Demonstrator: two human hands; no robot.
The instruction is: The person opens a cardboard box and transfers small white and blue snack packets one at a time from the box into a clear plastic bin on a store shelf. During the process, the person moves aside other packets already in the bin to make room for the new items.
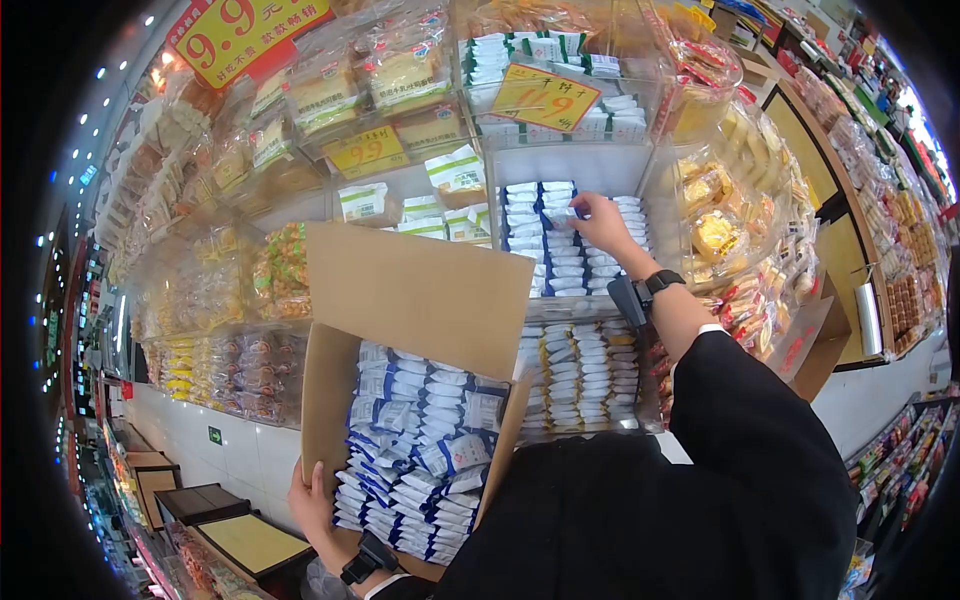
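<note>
An open cardboard box (420, 285) full of blue-and-white snack packets (415, 450) is in front of me. My left hand (312, 503) grips the box's lower left side, its thumb showing on the outside. Over a clear display bin (570, 165), my right hand (603, 224) pinches a small blue-and-white snack packet (562, 215). Beneath it, packets of the same look lie in stacked columns (567, 268) inside the bin. A dark device is strapped to each wrist.
Bins of white-and-gold packets (578, 375) and green-and-white packets (525, 50) sit below and above. Bagged bread (405, 65) fills the upper left, yellow-wrapped pastries (715, 235) the right. Yellow price signs (545, 97) hang on the bin fronts. A low table (250, 540) stands at lower left.
</note>
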